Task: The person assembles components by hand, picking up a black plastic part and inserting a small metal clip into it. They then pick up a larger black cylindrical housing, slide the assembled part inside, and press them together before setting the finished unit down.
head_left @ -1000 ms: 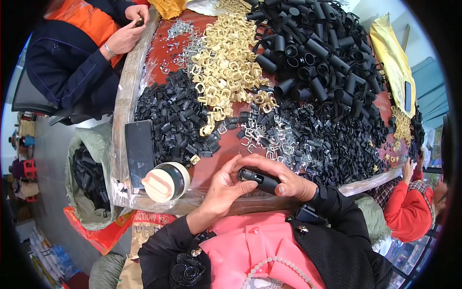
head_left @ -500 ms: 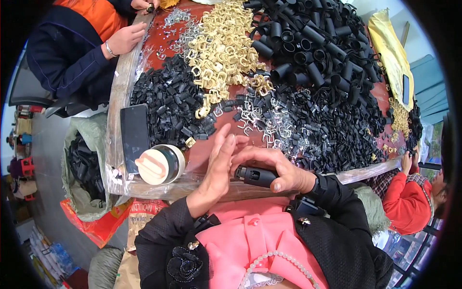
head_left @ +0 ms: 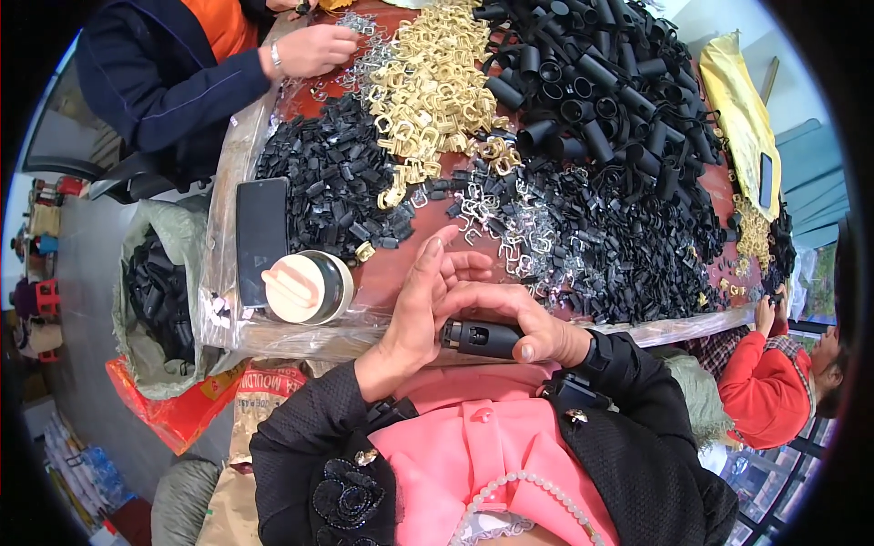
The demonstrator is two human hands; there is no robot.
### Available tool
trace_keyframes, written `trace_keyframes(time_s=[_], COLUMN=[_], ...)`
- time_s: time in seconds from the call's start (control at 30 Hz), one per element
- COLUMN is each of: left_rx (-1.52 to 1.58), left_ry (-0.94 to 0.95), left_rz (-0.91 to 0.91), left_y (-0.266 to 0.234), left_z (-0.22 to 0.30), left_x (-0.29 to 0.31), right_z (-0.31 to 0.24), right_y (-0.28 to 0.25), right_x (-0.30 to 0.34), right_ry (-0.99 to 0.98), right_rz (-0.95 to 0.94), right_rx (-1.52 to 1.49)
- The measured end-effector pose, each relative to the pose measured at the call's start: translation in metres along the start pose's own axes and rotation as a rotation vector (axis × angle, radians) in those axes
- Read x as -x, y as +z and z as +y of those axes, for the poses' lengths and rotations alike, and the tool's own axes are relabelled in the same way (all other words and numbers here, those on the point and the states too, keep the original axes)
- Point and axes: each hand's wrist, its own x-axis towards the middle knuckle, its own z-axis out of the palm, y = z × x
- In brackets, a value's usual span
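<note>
A black plastic cylinder [head_left: 487, 338] with a slot in its side lies level in my right hand [head_left: 546, 329], whose fingers and thumb curl round it. The cylinder's left end meets the palm side of my left hand [head_left: 419, 305]. That hand stands upright with its fingers stretched out and apart, partly behind the right fingers. Both hands hover over the table's near edge. Beyond them lie silver wire clips [head_left: 523, 238] and a heap of small black plastic pieces [head_left: 628, 246]. Farther back are gold-coloured buckles [head_left: 428, 91] and a pile of larger black tubes [head_left: 592, 91].
Left of my hands stand a cream-lidded jar [head_left: 309, 287] and a dark phone [head_left: 261, 241]. An open sack [head_left: 196, 246] of black parts sits beside the table. One co-worker's hand [head_left: 314, 50] reaches over the far left; another person [head_left: 769, 391] in red sits at right.
The co-worker's hand at far left has moved right, over the silver clips. My left fingers have spread, and the palm has come against the cylinder's end. The view has shifted slightly.
</note>
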Motion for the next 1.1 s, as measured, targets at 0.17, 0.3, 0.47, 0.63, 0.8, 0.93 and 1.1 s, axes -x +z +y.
trace_keyframes(time_s=[0.17, 0.3, 0.47, 0.63, 0.8, 0.93, 1.1], left_rx=[0.018, 0.035, 0.031, 0.052, 0.133, 0.087, 0.050], left_ry=[-0.038, -0.075, -0.075, -0.066, -0.042, -0.024, -0.027], left_rz=[-0.017, -0.029, -0.034, -0.029, -0.086, -0.047, -0.044], left_y=[0.001, 0.003, 0.003, 0.001, 0.000, 0.004, 0.012], left_z=[0.002, 0.004, 0.005, 0.004, 0.003, 0.000, 0.001], left_x=[0.000, -0.002, -0.005, -0.007, -0.008, -0.006, -0.005], right_z=[0.001, 0.004, 0.006, 0.007, 0.010, 0.018, 0.013], right_y=[-0.002, -0.007, -0.012, -0.012, -0.012, -0.008, -0.005], right_x=[-0.001, -0.003, -0.007, -0.008, -0.008, -0.006, -0.004], right_ry=[-0.019, -0.066, -0.122, -0.141, -0.202, -0.237, -0.297], right_rz=[-0.014, -0.031, -0.061, -0.053, -0.034, -0.004, 0.024], right_rx=[-0.004, 0.030, 0.050, 0.054, 0.057, 0.018, 0.002])
